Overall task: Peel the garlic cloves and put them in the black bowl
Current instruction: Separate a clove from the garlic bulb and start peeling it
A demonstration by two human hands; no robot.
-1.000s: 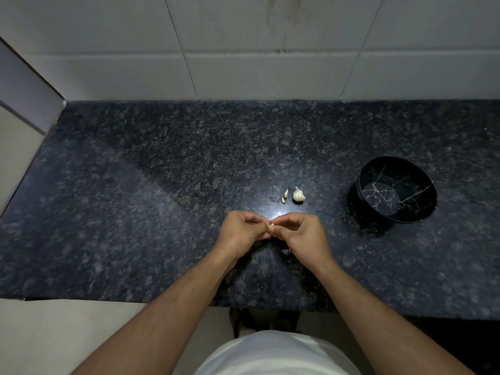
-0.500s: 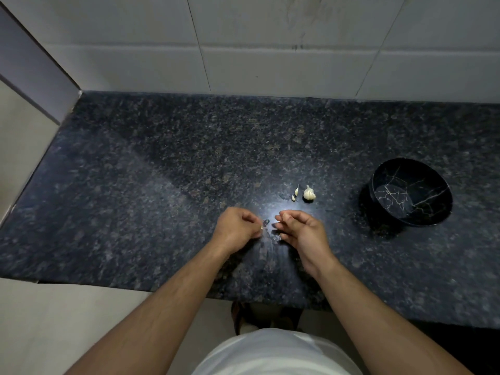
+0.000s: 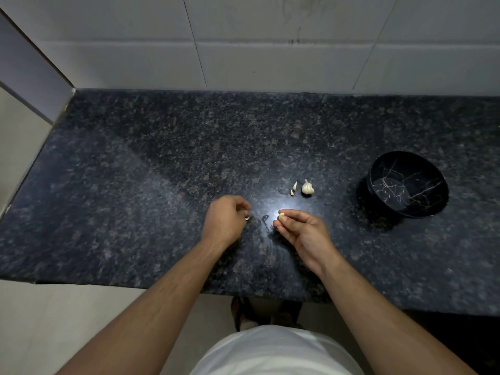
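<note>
My right hand (image 3: pixel 303 230) pinches a pale garlic clove (image 3: pixel 281 216) at its fingertips, just above the dark granite counter (image 3: pixel 135 185). My left hand (image 3: pixel 224 219) is curled a short way to the left, with a small whitish scrap of peel (image 3: pixel 246 218) at its fingertips. Beyond the hands lie a small garlic bulb (image 3: pixel 307 188) and two thin loose pieces (image 3: pixel 293 187) next to it. The black bowl (image 3: pixel 408 184) with pale marble veins stands at the right, and nothing shows inside it.
A white tiled wall (image 3: pixel 270 50) runs along the back of the counter, and a side wall closes the left end. The counter's front edge runs just below my forearms.
My hands were joined on the clove a second ago; they have drawn apart. The right hand keeps the clove, the left hand has moved left with a bit of peel.
</note>
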